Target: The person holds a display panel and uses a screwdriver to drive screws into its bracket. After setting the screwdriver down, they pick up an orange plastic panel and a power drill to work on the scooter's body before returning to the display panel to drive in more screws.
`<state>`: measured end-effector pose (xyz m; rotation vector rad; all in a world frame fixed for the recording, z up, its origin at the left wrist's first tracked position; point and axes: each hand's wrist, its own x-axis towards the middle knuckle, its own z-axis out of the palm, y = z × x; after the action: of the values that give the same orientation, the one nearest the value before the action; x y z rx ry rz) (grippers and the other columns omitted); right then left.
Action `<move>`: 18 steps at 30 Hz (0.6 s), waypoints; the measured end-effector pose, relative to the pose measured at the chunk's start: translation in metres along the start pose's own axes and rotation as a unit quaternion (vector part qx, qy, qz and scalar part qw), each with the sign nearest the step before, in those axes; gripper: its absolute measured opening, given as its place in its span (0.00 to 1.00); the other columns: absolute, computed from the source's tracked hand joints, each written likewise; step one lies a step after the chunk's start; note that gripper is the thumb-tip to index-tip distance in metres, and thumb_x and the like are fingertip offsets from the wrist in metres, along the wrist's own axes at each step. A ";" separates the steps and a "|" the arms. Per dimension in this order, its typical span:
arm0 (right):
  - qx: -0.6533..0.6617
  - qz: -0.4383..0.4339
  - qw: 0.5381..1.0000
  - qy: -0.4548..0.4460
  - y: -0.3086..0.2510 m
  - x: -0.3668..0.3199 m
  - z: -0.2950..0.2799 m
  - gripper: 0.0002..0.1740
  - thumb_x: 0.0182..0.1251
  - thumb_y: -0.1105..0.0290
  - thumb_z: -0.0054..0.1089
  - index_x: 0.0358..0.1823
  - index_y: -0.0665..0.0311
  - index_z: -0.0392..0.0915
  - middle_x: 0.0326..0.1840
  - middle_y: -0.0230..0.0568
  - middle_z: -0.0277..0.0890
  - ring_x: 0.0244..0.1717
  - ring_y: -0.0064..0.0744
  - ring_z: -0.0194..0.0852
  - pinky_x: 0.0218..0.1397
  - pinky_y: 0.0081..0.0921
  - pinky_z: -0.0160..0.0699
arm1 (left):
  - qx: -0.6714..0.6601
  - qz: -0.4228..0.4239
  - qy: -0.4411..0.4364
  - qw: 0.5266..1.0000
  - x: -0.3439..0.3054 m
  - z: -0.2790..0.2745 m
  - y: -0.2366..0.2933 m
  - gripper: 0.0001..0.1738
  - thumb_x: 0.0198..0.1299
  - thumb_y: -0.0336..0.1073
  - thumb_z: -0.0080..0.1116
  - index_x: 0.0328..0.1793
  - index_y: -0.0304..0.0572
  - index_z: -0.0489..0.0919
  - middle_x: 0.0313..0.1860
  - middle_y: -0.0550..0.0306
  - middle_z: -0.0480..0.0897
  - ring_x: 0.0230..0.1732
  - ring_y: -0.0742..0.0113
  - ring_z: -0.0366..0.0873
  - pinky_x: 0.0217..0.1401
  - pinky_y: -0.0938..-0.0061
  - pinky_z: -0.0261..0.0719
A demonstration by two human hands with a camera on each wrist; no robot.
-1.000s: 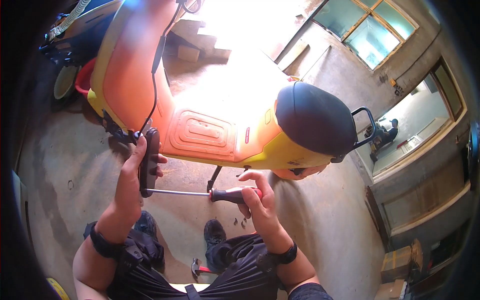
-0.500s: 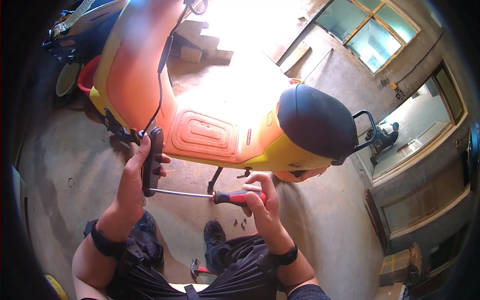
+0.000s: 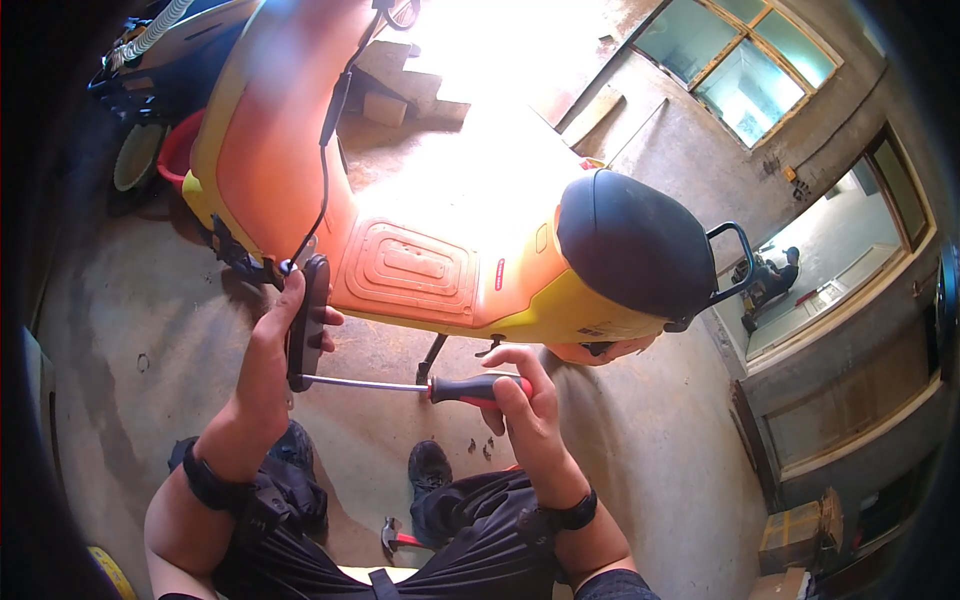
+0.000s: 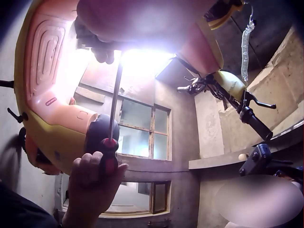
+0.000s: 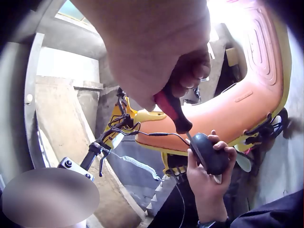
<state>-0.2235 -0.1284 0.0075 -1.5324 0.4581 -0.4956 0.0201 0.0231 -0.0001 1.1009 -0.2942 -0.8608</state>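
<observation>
My left hand (image 3: 268,350) holds a black oblong housing (image 3: 313,320) upright, with the thumb on one side and fingers behind it. A thin dark cable (image 3: 323,190) hangs down to the housing's upper end. My right hand (image 3: 533,420) grips a screwdriver (image 3: 465,390) by its red and black handle. The long metal shaft lies nearly level, its tip at the housing's lower end. In the right wrist view, the shaft crosses the rounded black housing (image 5: 216,156). My left palm hides much of the left wrist view.
An orange and yellow scooter (image 3: 410,270) with a dark seat (image 3: 635,240) stands just ahead. A hammer (image 3: 398,538) and several small pieces (image 3: 480,447) lie on the floor (image 3: 650,450). Boxes (image 3: 795,535) sit at right; a red basin (image 3: 178,150) is at left.
The screwdriver handle has turned in my right hand, showing different red and black sides. Both hands have shifted slightly right in the head view, and the tip stays at the housing's lower end.
</observation>
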 end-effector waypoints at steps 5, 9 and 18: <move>-0.054 -0.116 0.990 0.052 0.013 0.004 0.009 0.22 0.76 0.56 0.60 0.58 0.61 0.64 0.33 0.35 0.80 0.27 0.14 0.66 0.33 0.15 0.68 | 0.006 0.016 0.006 1.000 0.003 -0.003 -0.002 0.27 0.74 0.62 0.49 0.56 0.45 0.78 0.38 0.56 0.83 0.33 0.74 0.78 0.40 0.81 0.75; 0.009 -0.079 0.996 0.036 0.008 0.006 0.008 0.21 0.75 0.60 0.61 0.59 0.61 0.63 0.32 0.31 0.77 0.27 0.15 0.67 0.32 0.16 0.69 | -0.005 -0.004 0.004 1.000 0.002 -0.001 0.000 0.27 0.74 0.62 0.50 0.55 0.46 0.79 0.38 0.56 0.83 0.33 0.74 0.78 0.40 0.81 0.75; -0.042 -0.080 0.995 0.037 0.009 0.003 0.009 0.24 0.76 0.59 0.61 0.62 0.62 0.62 0.33 0.31 0.75 0.29 0.13 0.68 0.32 0.14 0.69 | 0.001 0.021 0.004 1.000 0.004 -0.004 -0.003 0.28 0.73 0.62 0.50 0.57 0.45 0.79 0.38 0.56 0.83 0.33 0.74 0.78 0.40 0.80 0.74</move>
<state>-0.2157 -0.1226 -0.0010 -1.6440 0.4205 -0.6659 0.0235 0.0221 -0.0052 1.0956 -0.3108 -0.8190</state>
